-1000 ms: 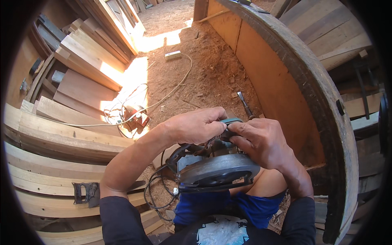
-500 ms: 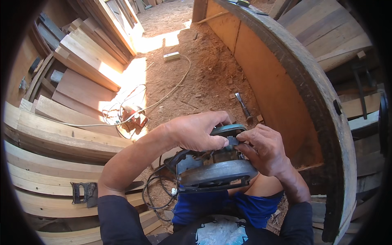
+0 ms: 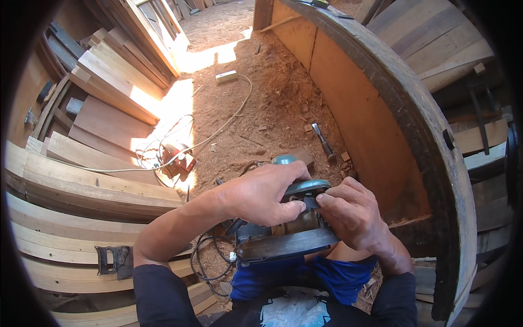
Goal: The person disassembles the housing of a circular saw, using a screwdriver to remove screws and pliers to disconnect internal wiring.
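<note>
Over my lap lies a teal and grey corded power tool (image 3: 289,243) that looks like an electric planer, with a long grey plate on the side nearest me. My left hand (image 3: 261,191) curls over the teal rim of its far part, thumb bent inward and closed on it. Against the same part, my right hand (image 3: 351,210) pinches with thumb and forefinger. A small dark flat piece (image 3: 311,204) sits between the two thumbs; whether it is loose or fixed to the tool, I cannot tell. My hands partly hide the tool's middle.
A chisel (image 3: 325,143) lies on the shaving-covered ground ahead. A handsaw (image 3: 113,260) rests on stacked boards (image 3: 81,185) at left. A red tool (image 3: 178,158) with cables and a power strip (image 3: 226,76) lie farther off. A long wooden panel (image 3: 370,114) curves along the right.
The tool has tilted and shifted in my hands, so a rounded teal part now shows beyond my left hand and a round metal part shows in its middle. Both hands keep their grip, slightly lower.
</note>
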Available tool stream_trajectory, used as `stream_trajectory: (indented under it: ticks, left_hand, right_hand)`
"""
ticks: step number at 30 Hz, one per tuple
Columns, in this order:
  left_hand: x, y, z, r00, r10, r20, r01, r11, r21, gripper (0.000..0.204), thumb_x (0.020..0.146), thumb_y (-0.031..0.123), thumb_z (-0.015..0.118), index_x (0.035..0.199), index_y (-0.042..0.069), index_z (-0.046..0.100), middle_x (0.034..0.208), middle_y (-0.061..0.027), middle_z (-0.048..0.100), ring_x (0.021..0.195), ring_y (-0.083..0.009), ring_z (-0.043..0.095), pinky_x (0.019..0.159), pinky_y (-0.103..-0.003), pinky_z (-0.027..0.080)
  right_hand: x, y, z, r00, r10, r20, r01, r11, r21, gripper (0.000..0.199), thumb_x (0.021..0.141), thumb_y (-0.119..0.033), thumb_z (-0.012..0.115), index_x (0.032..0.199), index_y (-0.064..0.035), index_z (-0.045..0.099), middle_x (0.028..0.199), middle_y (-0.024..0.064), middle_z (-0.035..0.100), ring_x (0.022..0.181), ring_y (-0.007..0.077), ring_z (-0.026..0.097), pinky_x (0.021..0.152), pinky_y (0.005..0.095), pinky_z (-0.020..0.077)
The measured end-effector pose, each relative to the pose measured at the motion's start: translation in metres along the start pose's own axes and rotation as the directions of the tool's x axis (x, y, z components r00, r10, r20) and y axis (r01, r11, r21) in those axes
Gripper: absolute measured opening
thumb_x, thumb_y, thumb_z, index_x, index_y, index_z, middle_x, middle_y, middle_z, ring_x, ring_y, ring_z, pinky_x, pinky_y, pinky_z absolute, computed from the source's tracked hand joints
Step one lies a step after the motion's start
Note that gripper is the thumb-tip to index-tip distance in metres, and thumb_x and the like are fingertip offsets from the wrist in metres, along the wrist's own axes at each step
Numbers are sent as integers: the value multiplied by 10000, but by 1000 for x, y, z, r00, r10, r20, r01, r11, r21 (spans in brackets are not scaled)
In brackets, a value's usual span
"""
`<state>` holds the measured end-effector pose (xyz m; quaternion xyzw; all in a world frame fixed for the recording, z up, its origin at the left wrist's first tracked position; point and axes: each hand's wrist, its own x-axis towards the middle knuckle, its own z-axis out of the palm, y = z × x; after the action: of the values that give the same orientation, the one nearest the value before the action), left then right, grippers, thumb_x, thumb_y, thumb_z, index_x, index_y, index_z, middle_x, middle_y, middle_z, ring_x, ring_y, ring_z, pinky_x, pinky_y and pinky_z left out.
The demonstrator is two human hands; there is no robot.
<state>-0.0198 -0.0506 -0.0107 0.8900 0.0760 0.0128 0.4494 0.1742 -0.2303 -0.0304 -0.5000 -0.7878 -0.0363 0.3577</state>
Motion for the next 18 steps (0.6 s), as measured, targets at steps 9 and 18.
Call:
stream_trajectory:
  ticks: [9,18]
  left_hand:
    - [-10,11,15,995,50,-85,-37,988,153,529,893,228,797,1319,12,570,1083,-243,681,1039,-437,686,901,-492,545]
    - [-18,24,24,972,113,-207,-78,982,170,476,894,162,796,1284,27,559,1052,-220,675,960,-447,690,827,-505,550]
  right_hand:
    - [-5,-5,0,999,15,-29,-15,1000,13,352,778,-17,814,1115,1,714,969,113,713,765,268,650,656,377,541]
    - [-10,-12,5,988,104,-113,-106,994,-6,239,789,-22,839,1001,-29,728,889,88,729,703,263,686,604,383,549]
